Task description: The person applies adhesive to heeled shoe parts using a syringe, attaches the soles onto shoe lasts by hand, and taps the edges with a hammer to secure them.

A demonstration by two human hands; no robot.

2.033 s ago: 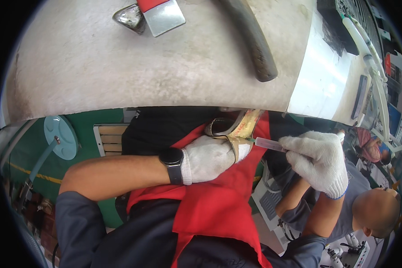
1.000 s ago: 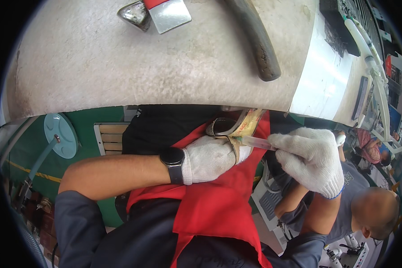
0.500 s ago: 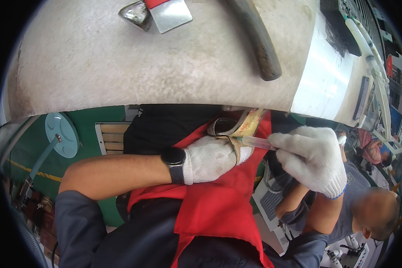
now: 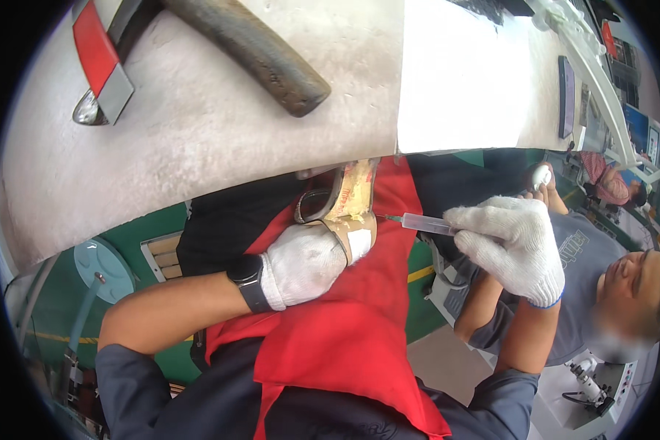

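Note:
My left hand (image 4: 304, 262), in a white knit glove with a black watch at the wrist, grips a tan sandal (image 4: 348, 205) by its sole, just under the table's edge. In my right hand (image 4: 510, 242), also gloved, is a clear syringe (image 4: 427, 223). Its needle tip touches the side of the sandal's sole. Both hands are held over my red apron (image 4: 345, 330).
A pale worktable (image 4: 220, 117) fills the top, with a hammer (image 4: 249, 44) lying on it and a white sheet (image 4: 462, 73) to the right. A seated person (image 4: 609, 286) in a grey shirt is at the lower right. A blue round stool (image 4: 103, 268) stands on the green floor.
The view has swung, so the table and hammer sit lower and more to the right. My right hand has brought the syringe tip against the sandal's sole.

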